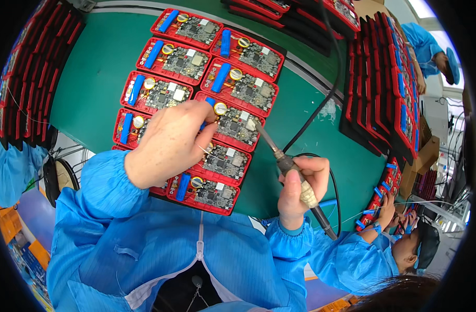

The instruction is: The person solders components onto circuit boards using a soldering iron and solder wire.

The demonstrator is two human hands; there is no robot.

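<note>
The work looks to be mid-soldering on the circuit boards (237, 126) set in red trays (144, 61) in two rows on the green tabletop (89, 78). The right hand (299, 188) is clenched around the handle of a soldering iron (286, 164), its tip slanting up-left to the edge of a middle board. The left hand (169, 143) rests on the trays, fingers pinched on what seems a thin solder wire (203, 151). Next, I judge, tip and wire must meet precisely on one joint.
</note>
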